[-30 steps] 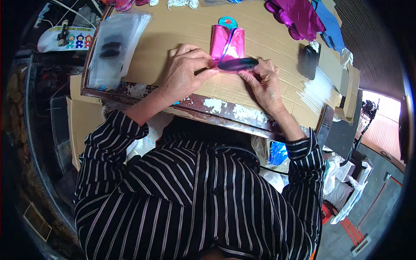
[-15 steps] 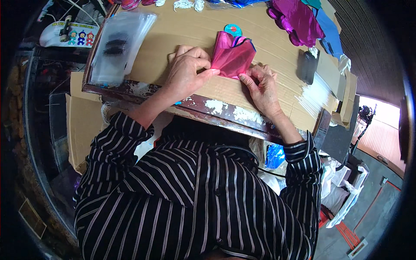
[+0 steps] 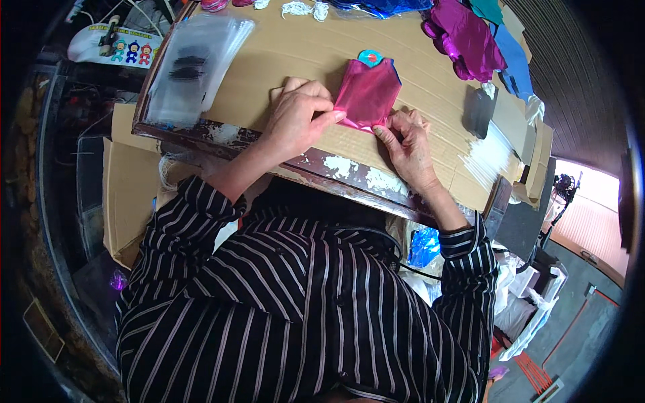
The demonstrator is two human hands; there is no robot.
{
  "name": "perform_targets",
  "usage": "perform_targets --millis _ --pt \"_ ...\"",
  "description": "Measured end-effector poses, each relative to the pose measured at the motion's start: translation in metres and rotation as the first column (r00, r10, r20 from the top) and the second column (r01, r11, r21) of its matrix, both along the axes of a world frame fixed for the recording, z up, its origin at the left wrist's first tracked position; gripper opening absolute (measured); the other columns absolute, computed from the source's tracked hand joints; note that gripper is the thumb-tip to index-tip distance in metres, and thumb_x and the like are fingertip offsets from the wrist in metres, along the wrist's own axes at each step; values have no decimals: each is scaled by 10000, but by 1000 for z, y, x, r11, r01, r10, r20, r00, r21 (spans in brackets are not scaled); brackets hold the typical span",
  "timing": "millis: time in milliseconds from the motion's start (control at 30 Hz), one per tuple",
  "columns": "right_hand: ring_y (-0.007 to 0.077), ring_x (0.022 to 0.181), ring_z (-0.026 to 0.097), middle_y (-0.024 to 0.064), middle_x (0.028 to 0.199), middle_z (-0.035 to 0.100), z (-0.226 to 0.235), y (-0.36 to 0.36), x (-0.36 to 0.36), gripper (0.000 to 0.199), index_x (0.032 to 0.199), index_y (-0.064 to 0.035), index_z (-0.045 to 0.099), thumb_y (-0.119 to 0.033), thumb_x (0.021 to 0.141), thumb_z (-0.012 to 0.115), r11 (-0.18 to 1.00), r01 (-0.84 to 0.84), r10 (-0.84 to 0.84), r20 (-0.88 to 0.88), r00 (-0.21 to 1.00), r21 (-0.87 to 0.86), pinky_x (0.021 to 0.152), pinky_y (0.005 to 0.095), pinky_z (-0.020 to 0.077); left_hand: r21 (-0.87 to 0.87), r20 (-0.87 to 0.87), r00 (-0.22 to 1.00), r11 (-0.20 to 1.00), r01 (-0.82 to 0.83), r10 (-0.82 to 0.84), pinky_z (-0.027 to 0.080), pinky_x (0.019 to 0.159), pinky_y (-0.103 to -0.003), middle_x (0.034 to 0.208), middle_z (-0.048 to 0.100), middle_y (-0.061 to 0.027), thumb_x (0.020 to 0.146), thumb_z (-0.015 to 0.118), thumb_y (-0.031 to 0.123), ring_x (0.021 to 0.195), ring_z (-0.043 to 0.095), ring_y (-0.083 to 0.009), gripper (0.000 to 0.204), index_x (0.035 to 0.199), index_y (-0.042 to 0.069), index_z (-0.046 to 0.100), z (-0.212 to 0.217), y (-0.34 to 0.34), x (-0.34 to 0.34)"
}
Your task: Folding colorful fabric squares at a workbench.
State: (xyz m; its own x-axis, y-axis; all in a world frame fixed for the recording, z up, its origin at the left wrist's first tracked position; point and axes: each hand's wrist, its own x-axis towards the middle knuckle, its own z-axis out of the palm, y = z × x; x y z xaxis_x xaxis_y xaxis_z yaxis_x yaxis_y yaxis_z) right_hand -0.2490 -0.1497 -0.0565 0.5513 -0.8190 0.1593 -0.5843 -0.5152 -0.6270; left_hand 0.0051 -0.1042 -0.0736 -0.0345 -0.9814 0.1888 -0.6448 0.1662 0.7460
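A shiny pink foil piece point(image 3: 368, 94), folded into a rough rectangle, lies flat on the cardboard-topped table point(image 3: 289, 50). My left hand point(image 3: 299, 117) pinches its near left corner between thumb and fingers. At the near right corner, my right hand point(image 3: 408, 140) has its thumb on the foil's edge, with the fingers curled beside it. A small turquoise disc point(image 3: 367, 56) with a red centre shows at the far edge of the foil, partly covered by it. Whether the disc is attached cannot be seen.
Clear plastic sleeves point(image 3: 195, 74) lie at the left. Purple foil pieces point(image 3: 463, 37) and blue foil point(image 3: 383, 7) are piled along the far side. White sticks point(image 3: 489, 158) and a dark flat object point(image 3: 479, 111) lie at the right. The table's worn wooden edge point(image 3: 336, 168) runs nearest me.
The pink foil's far part, raised and flared before, now lies flatter and smoother. Both hands keep to its near corners. The whole view has shifted slightly.
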Motion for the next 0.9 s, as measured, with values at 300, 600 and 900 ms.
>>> perform_targets --millis 300,600,900 --pt "263 887 527 70 807 632 0 2 1 201 838 -70 694 -242 917 760 1000 21 -22 -69 997 -22 900 408 331 -219 100 991 974 -60 84 399 899 -399 866 642 -16 835 829 308 972 565 -231 226 807 93 765 8 10 -7" --pt "251 826 524 108 804 631 -1 17 13 192 935 -43 752 -232 956 727 977 208 -212 -111 971 -44 860 387 350 -129 243 956 983 -134 162 365 854 -421 851 622 -5 842 817 347 948 547 -239 280 748 97 732 17 9 -15" --pt "279 797 537 127 767 632 2 14 17 185 904 -35 751 -210 953 717 976 212 -216 -152 964 -43 791 404 377 -241 191 952 952 -191 239 349 856 -442 817 629 -19 818 808 409 948 544 -234 323 716 105 764 9 7 -24"
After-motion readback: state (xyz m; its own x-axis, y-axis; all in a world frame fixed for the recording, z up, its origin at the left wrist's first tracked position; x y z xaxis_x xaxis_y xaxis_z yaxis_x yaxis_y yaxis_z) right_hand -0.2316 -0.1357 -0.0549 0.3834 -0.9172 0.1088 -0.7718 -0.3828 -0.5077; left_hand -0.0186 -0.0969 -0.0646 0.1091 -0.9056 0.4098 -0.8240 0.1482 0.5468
